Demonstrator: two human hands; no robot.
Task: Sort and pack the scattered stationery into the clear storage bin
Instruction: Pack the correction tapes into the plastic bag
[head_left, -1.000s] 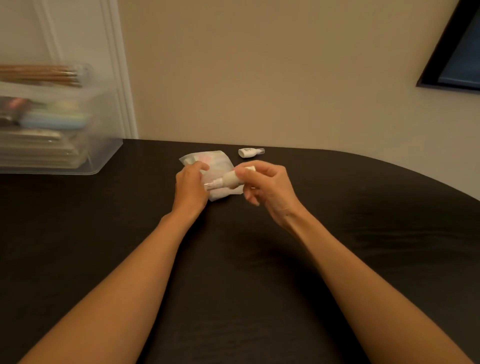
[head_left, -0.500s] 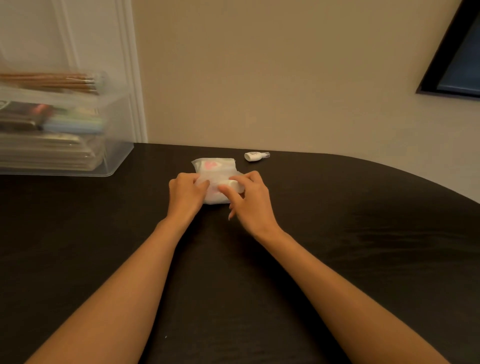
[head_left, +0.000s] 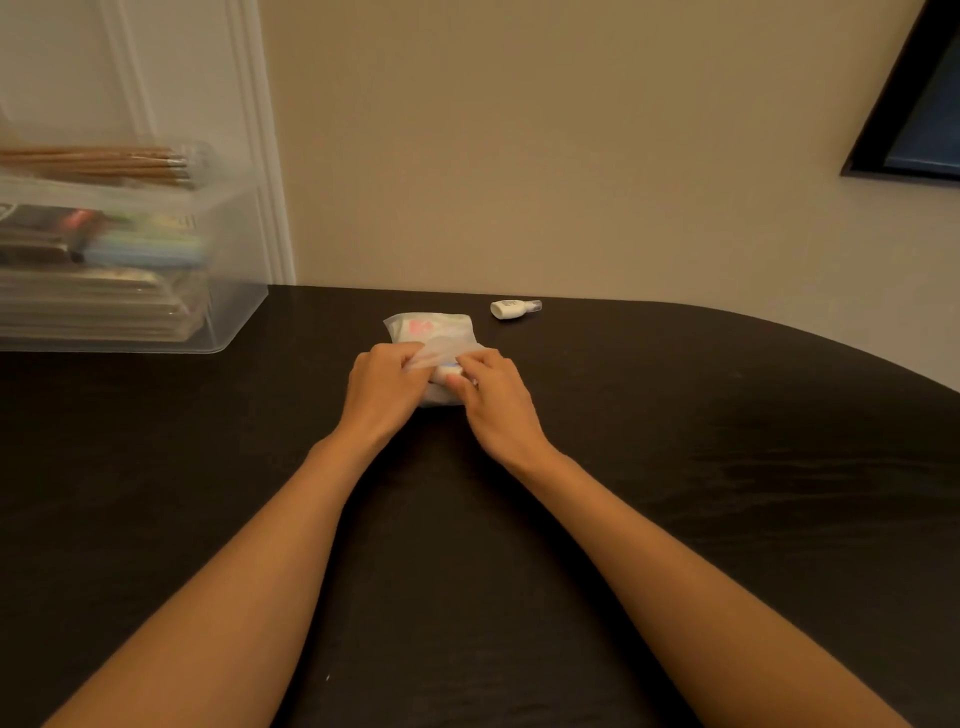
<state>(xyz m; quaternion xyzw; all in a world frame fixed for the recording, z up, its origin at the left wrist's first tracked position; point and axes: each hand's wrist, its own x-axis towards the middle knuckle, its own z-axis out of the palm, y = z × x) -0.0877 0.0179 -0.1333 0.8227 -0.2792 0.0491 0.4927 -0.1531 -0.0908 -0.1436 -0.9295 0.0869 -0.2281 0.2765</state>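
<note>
Clear bin (head_left: 228, 291) at 10 o'clock looks mostly packed; left hand (head_left: 382, 395) and right hand (head_left: 493, 400) pinch plastic pouch (head_left: 431, 327), white bottle (head_left: 511, 308) at 1 o'clock unpacked.

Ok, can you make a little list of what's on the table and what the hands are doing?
table: dark, rounded far edge
bag: clear, mid table, something pink inside
left hand: pinches the bag's near edge
right hand: holds a small white tube at the bag's mouth
bottle: small, white, lying loose behind the bag
bin: clear, far left, stationery stacked inside
pencils: on top of the bin
</note>
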